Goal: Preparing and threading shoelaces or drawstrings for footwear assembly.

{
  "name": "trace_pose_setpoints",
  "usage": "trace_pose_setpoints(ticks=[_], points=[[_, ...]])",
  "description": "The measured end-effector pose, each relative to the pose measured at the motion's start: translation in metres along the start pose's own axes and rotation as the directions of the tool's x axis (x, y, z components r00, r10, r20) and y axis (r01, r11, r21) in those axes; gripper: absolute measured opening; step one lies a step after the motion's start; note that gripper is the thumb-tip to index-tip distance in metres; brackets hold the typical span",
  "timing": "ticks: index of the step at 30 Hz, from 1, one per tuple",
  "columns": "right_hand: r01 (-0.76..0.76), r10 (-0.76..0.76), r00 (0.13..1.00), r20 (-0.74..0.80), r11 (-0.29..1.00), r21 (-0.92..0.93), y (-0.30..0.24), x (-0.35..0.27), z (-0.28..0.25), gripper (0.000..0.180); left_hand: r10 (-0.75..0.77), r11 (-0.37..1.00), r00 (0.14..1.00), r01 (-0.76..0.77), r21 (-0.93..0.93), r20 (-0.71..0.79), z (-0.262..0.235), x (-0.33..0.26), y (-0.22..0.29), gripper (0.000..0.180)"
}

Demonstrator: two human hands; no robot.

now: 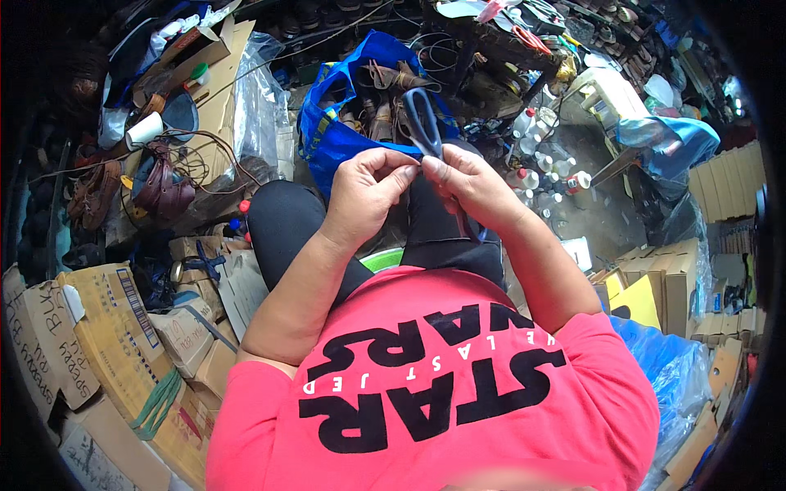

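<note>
Both my hands meet above my lap, fingertips almost touching. The fingers of my left hand (367, 192) are closed in a pinch; whatever thin thing lies between them is too small to make out. My right hand (476, 186) is closed round a dark blue-grey looped piece (422, 119). Its long loop stands up beyond my fingers, and a darker part hangs below the palm; whether it is a strap or a tool handle I cannot tell. Just beyond my hands, between my knees, an open blue bag (321, 135) holds several brown shoes (382, 123).
Several small bottles (536, 155) with white and red caps stand to the right. A blue cloth (671, 143) drapes at far right. On the left, cardboard holds a white cup (145, 131) and dark red shoes (164, 188). Cardboard boxes (123, 327) are stacked near my left side.
</note>
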State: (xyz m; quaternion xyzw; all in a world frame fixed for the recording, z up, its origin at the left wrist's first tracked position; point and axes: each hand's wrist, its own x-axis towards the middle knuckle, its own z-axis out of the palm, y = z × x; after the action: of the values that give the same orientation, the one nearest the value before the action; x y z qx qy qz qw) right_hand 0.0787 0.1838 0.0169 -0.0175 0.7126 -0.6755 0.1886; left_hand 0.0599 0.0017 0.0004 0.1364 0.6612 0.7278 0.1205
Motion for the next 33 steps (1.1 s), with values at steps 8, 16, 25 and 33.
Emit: trace_pose_setpoints(ticks=[8, 16, 25, 33], points=[[-0.146, 0.087, 0.969, 0.23, 0.956, 0.254, 0.001, -0.024, -0.009, 0.03, 0.583, 0.535, 0.797, -0.231, 0.813, -0.158, -0.045, 0.023, -0.031, 0.005], [0.081, -0.084, 0.995, -0.061, 0.995, -0.057, 0.011, 0.004, -0.004, 0.05, 0.076, 0.994, 0.987, -0.063, 0.09, -0.144, -0.027, 0.003, -0.014, 0.009], [0.016, -0.071, 0.987, -0.142, 0.932, -0.361, 0.004, 0.025, 0.022, 0.038, 0.084, 0.989, 0.988, -0.067, 0.13, -0.13, -0.02, -0.002, -0.015, 0.008], [-0.156, 0.163, 0.976, 0.146, 0.986, -0.06, -0.001, -0.006, 0.014, 0.029, 0.623, 0.551, 0.744, -0.195, 0.811, -0.244, -0.08, 0.02, -0.026, 0.002]])
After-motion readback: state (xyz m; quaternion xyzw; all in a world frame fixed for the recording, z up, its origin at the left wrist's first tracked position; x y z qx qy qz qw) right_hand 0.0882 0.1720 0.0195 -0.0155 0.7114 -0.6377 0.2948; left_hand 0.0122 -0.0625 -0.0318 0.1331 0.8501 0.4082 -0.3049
